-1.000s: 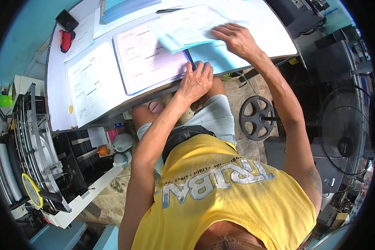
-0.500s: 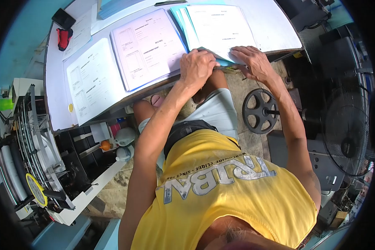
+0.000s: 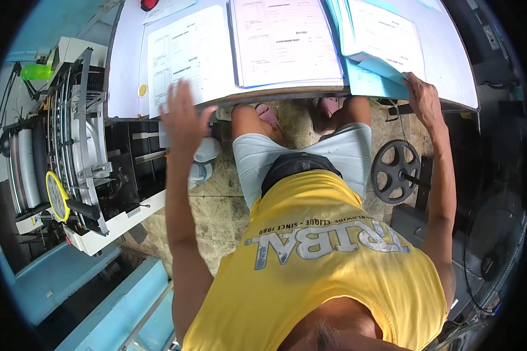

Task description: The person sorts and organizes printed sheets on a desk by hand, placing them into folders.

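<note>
My right hand [image 3: 425, 102] pinches the near right corner of the printed receipt sheets [image 3: 386, 32], lifting it so the blue underside shows. Below that corner a blue sheet [image 3: 372, 82] lies at the table's front edge. My left hand [image 3: 184, 120] is open, fingers spread, overlapping the front edge near a stack of white receipt sheets [image 3: 196, 50] and holding nothing. Between the two white piles lies a stack of pink receipt sheets [image 3: 284, 47], squared up with its printing facing upward.
The white table [image 3: 451, 64] spans the top of the view. A black handwheel [image 3: 395, 171] stands beneath its right side, with a fan [image 3: 489, 263] farther right. To the left is a machine with rollers [image 3: 26, 169]. A small yellow disc [image 3: 141, 90] lies at the table's left.
My left hand has left the right-hand sheets and swung left to the white stack, fingers now spread. My right hand has moved right, raising the sheets' corner. The camera view has shifted.
</note>
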Demonstrator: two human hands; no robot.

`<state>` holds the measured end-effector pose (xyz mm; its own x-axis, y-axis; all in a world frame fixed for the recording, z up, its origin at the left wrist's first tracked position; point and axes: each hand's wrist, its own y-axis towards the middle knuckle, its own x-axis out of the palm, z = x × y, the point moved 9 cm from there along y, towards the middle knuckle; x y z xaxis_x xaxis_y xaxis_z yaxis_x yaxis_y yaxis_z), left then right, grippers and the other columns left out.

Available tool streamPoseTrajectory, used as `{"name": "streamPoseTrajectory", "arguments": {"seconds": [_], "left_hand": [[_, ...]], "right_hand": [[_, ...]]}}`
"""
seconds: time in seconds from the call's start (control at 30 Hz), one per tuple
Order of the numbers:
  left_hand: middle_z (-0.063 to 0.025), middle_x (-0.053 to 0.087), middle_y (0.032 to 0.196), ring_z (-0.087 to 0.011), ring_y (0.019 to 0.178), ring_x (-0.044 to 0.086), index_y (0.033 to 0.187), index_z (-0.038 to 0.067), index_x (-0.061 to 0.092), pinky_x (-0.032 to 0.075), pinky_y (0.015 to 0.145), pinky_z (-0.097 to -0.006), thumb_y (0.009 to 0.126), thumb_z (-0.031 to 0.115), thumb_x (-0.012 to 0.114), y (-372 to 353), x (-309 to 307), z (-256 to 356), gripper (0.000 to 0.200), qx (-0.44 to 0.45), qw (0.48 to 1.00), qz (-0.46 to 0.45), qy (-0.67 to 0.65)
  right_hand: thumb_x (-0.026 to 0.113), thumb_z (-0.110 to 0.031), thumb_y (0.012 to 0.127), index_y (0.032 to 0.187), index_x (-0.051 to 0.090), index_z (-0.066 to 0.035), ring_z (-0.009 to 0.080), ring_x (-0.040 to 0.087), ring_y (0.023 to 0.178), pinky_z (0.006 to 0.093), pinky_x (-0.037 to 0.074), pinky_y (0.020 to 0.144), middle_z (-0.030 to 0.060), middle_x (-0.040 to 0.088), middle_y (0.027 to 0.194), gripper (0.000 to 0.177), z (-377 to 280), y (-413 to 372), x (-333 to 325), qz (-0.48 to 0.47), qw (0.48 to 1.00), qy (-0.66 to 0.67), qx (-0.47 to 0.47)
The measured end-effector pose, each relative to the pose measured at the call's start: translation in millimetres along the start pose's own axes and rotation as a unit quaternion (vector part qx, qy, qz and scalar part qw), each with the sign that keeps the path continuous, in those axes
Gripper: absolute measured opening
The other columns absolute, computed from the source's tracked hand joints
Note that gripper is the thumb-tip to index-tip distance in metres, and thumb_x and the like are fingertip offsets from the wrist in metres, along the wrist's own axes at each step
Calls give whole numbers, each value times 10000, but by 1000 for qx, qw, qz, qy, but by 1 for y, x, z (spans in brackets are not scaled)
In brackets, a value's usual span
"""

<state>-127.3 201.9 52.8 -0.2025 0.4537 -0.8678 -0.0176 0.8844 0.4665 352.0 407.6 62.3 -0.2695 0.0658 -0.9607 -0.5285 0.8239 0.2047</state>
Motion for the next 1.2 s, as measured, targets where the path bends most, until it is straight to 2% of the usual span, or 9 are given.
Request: {"name": "streamPoseTrajectory", "arguments": {"seconds": [0.17, 0.37, 0.47, 0.53, 0.63, 0.73, 0.87, 1.0, 1.2], "left_hand": [[-49, 663, 1338, -231, 1235, 617, 1318, 95, 631, 456, 1027, -469, 941, 182, 697, -47, 17, -51, 393, 120, 985, -64, 110], [-93, 753, 1060, -257, 939, 729, 1149, 63, 715, 565, 824, -354, 908, 44, 701, -13, 1, -75, 242, -30, 988, 35, -147], [-105, 750, 1076, -286, 925, 726, 1220, 48, 704, 575, 818, -369, 910, 23, 690, 17, 0, -76, 311, -78, 975, 72, -196], [-142, 745, 1066, -290, 897, 716, 1339, 64, 651, 581, 784, -387, 898, -49, 635, 52, -29, -24, 456, -15, 954, 123, -272], [-157, 704, 1165, -292, 951, 717, 1497, 210, 530, 607, 816, -400, 881, -80, 585, 80, -14, 49, 683, 124, 964, 31, -233], [-161, 673, 1195, -311, 905, 709, 1538, 363, 464, 643, 801, -407, 887, -55, 585, 94, 9, 114, 783, 202, 962, -15, -182], [-134, 688, 1182, -261, 951, 725, 1568, 330, 413, 656, 765, -372, 909, -17, 595, 92, 29, 166, 767, 309, 940, -2, -147], [-108, 694, 1172, -231, 947, 721, 1363, 180, 654, 651, 764, -341, 876, 29, 642, 87, 33, 173, 511, 339, 925, 5, -171], [-54, 679, 1062, -202, 895, 703, 1115, 90, 722, 649, 680, -312, 826, 57, 688, 86, 24, 160, 293, 346, 917, 70, -185]], "right_hand": [[595, -155, 1011, 1164, 685, -40, 402, 711, 748, 461, 556, 666, 237, 704, 834, 211, -4, -3, 4, -10, 1000, 7, -11], [592, -168, 1021, 1150, 694, 30, 372, 708, 696, 433, 555, 686, 271, 684, 804, 257, -1, 1, -3, -21, 999, 14, 22], [601, -188, 1023, 1153, 675, 67, 350, 657, 642, 388, 538, 679, 257, 651, 744, 295, 28, 2, -6, 19, 996, 61, 54], [594, -266, 1045, 1200, 661, 73, 244, 627, 730, 347, 516, 739, 186, 673, 801, 379, 50, 6, -6, -9, 984, 114, 137], [579, -350, 1061, 1244, 661, 59, 155, 610, 893, 343, 500, 828, 110, 703, 935, 455, 58, 6, -15, 46, 952, 243, 178], [592, -349, 1055, 1254, 666, 47, 151, 615, 883, 331, 501, 816, 96, 701, 928, 449, 67, 7, -15, 88, 937, 282, 188], [603, -340, 1049, 1193, 681, 48, 139, 593, 837, 320, 497, 776, 77, 690, 896, 421, 60, 10, -18, 98, 937, 289, 171], [598, -318, 1047, 1116, 691, 28, 139, 565, 772, 328, 492, 725, 71, 675, 839, 365, 62, 17, -22, 104, 951, 238, 168], [589, -322, 1038, 1144, 704, 0, 181, 644, 778, 357, 524, 720, 123, 719, 870, 358, 38, 46, -27, 137, 955, 235, 119]]}}
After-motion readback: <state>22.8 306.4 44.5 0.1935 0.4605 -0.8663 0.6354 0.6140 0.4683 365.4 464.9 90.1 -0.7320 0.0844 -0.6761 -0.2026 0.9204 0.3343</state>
